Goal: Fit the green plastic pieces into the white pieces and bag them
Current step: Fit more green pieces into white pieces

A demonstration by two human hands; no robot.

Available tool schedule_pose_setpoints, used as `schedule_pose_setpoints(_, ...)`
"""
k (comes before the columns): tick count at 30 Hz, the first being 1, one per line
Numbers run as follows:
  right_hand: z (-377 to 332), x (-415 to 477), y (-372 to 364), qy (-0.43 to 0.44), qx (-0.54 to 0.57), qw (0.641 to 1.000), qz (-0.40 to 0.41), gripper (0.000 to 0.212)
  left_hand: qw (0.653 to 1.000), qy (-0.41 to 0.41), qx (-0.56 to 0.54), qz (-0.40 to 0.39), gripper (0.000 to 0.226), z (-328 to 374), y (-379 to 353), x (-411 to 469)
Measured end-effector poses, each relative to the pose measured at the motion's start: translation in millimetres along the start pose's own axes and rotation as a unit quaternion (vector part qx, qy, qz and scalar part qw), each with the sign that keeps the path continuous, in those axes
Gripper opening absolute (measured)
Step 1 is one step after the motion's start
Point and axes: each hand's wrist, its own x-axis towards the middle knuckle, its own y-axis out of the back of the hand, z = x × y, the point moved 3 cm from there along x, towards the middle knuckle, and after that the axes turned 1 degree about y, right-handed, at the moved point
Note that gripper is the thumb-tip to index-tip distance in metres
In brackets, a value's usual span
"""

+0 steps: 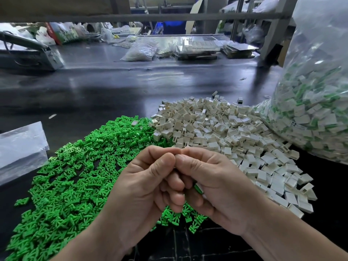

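Observation:
A wide heap of small green plastic pieces point(75, 166) covers the dark table at front left. Beside it on the right lies a heap of white box-shaped pieces point(216, 129). My left hand point(146, 185) and my right hand point(212, 181) meet above the heaps, fingers curled, thumbs and forefingers pressed tip to tip. A green-and-white piece point(198, 188) peeks out under my right hand's fingers. What the fingertips pinch is hidden. A big clear bag point(316, 110) at the right holds several assembled green-and-white pieces.
Flat empty clear bags point(20, 147) lie at the left edge. The dark table point(113, 87) stretches back to a grey machine point(28, 53), bags of parts point(141, 50) and metal trays point(197, 48). A metal frame bar point(150, 16) crosses overhead.

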Motion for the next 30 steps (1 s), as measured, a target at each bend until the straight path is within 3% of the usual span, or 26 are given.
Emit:
schedule_pose_setpoints(5,-2,0,-2,0.001,0.013,1.0,-0.01,0.021,1.0,-0.012,0.02,0.021,0.014,0,-3,-1)
schedule_pose_setpoints(10,-2,2,-4,0.013,0.036,0.999,-0.02,0.023,0.998,-0.031,0.051,0.017,0.021,-1,-1,1)
schedule_pose_setpoints(14,1,4,-3,0.005,0.065,0.997,-0.041,0.03,0.99,-0.049,0.129,0.034,0.023,5,7,2)
schedule_pose_setpoints(16,0,4,-1,-0.01,0.143,0.988,-0.057,0.024,0.972,-0.081,0.206,0.082,0.019,12,14,3)
schedule_pose_setpoints(18,-5,5,2,0.003,0.254,0.963,-0.091,0.013,0.925,-0.124,0.326,0.152,0.012,20,24,3)
schedule_pose_setpoints(19,-8,5,2,0.014,0.3,0.948,-0.107,0.01,0.884,-0.141,0.407,0.183,0.011,22,29,2)
schedule_pose_setpoints(22,-11,7,3,0.029,0.351,0.929,-0.114,0.012,0.695,-0.139,0.679,0.191,0.029,20,39,5)
schedule_pose_setpoints(24,-9,7,4,0.023,0.34,0.935,-0.095,0.013,0.603,-0.116,0.778,0.135,0.05,12,38,10)
schedule_pose_setpoints(27,-8,8,7,0.014,0.33,0.941,-0.068,0.008,0.537,-0.069,0.838,0.071,0.058,-1,36,16)
schedule_pose_setpoints(30,-7,10,12,0.002,0.312,0.95,-0.017,0.009,0.515,-0.023,0.853,0.079,0.057,-5,43,21)
